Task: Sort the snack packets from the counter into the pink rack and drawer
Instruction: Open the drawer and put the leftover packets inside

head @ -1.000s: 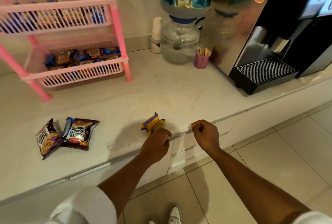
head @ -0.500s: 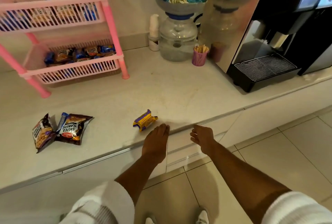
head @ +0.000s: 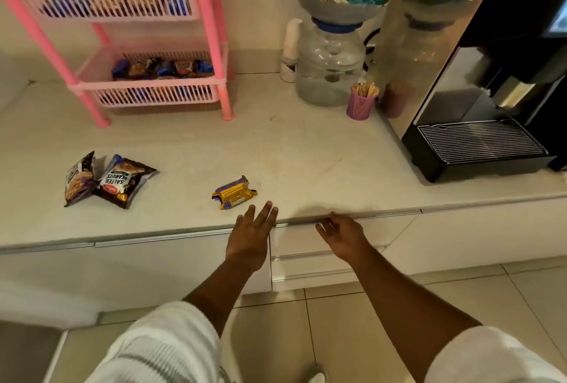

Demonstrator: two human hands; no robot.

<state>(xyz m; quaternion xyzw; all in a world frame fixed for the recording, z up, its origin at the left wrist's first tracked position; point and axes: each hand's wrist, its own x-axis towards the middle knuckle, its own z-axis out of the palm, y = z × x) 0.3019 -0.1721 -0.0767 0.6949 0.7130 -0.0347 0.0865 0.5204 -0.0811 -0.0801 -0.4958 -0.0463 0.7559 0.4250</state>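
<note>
A purple and yellow snack packet (head: 233,193) lies near the counter's front edge. My left hand (head: 252,235) hangs just below and right of it with straight fingers, holding nothing. My right hand (head: 342,236) is in front of the top drawer (head: 306,240), under the counter lip, fingers relaxed and empty. Two dark peanut packets (head: 125,181) (head: 78,178) lie side by side at the left. The pink rack (head: 211,26) stands at the back left, with several packets in both its upper and lower baskets.
A water dispenser jug (head: 329,69) with a floral cover stands at the back, a small white bottle (head: 290,51) beside it. A purple cup of wooden sticks (head: 362,101) sits next to a black coffee machine (head: 481,149) at the right. Tiled floor lies below.
Both hands have opened from curled fists and dropped back from the counter edge. The left hand has let go of the purple and yellow packet, which stays on the counter.
</note>
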